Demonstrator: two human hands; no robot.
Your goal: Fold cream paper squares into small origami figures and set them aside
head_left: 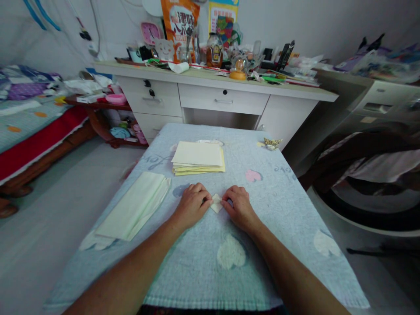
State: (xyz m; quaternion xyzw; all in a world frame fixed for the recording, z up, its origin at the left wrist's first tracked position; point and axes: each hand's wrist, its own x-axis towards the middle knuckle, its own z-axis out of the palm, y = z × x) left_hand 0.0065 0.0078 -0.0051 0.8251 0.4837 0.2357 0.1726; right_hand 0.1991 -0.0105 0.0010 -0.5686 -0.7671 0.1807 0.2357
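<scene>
Between my two hands is a small folded piece of pale paper [216, 204], diamond-shaped, low over the table or resting on it. My left hand [195, 202] pinches its left corner between thumb and fingers. On the opposite corner, my right hand [240, 205] has a like pinch. Beyond my hands lies a stack of cream and yellow paper sheets [197, 154]. Left of my left forearm is a long folded bundle of pale green-white paper [133, 205]. All of it rests on a light blue cloth [197, 271] printed with hearts.
A patterned hair clip or similar small item [271, 143] lies at the table's far right corner. Behind stands a white desk [226, 98] crowded with a jar [214, 50], bags and a pink clock [150, 33]. A washing machine [377, 109] is at right, a bed [36, 118] at left.
</scene>
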